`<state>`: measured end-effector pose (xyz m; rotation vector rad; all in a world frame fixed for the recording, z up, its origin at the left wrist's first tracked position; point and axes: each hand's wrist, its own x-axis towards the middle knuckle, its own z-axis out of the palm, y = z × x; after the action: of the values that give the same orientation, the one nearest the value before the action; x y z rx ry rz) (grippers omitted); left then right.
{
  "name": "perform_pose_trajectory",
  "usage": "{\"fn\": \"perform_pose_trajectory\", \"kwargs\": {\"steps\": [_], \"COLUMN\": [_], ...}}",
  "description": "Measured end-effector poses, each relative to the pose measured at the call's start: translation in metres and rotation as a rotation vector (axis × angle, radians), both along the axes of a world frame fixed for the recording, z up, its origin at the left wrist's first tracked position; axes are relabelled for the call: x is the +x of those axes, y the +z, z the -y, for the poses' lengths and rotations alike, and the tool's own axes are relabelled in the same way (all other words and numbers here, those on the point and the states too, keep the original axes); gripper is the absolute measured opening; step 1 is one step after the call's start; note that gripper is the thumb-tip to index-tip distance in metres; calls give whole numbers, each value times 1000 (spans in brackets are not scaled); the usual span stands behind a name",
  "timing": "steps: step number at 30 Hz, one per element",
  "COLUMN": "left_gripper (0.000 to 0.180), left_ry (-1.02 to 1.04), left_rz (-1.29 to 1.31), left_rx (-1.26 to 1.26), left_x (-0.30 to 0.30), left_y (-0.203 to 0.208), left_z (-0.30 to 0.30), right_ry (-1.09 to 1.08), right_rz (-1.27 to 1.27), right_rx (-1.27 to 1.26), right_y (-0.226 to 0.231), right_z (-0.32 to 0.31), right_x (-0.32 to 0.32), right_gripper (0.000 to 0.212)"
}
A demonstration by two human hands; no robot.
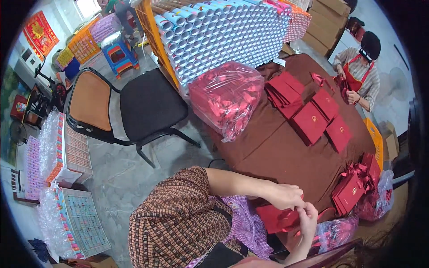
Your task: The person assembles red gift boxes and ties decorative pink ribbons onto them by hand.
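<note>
My left hand (pixel 285 197) reaches across from the left over the near end of the table, its fingers closed in a pinch on a thin red ribbon. Against its fingertips, my right hand (pixel 308 219) pinches too, apparently on the same ribbon, of which only a little shows. Just below both hands lies a dark red paper gift bag (pixel 268 218), with loops of ribbon on it. A stack of red gift bags with ribbon bows (pixel 348 193) sits to the right of my hands.
A brown cloth-covered table (pixel 268 152) holds several flat red bags (pixel 309 123) and a plastic-wrapped red bundle (pixel 225 94). Across it, a person (pixel 364 67) in a red apron handles a red bag. A black chair (pixel 152 105) and a rack of pale blue tubes (pixel 219 40) stand left.
</note>
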<state>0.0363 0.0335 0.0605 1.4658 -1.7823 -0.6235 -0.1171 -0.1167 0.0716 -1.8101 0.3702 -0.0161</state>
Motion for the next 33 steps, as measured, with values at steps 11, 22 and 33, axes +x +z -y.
{"fn": "perform_pose_trajectory", "kwargs": {"steps": [11,22,33], "left_gripper": [19,14,36], "left_ry": [-160,441,306], "left_rz": [-76,-564,-700], "left_rx": [-4,127,369], "left_x": [-11,41,42], "left_y": [-12,-32,-28], "left_z": [17,21,23], "right_ry": [-276,-259,-189], "right_rz": [373,212,149], "right_rx": [-114,-952,-1265], "right_y": [11,13,-64], "right_z": [45,11,-30], "right_x": [18,-46,-53], "right_gripper": [7,39,50]}}
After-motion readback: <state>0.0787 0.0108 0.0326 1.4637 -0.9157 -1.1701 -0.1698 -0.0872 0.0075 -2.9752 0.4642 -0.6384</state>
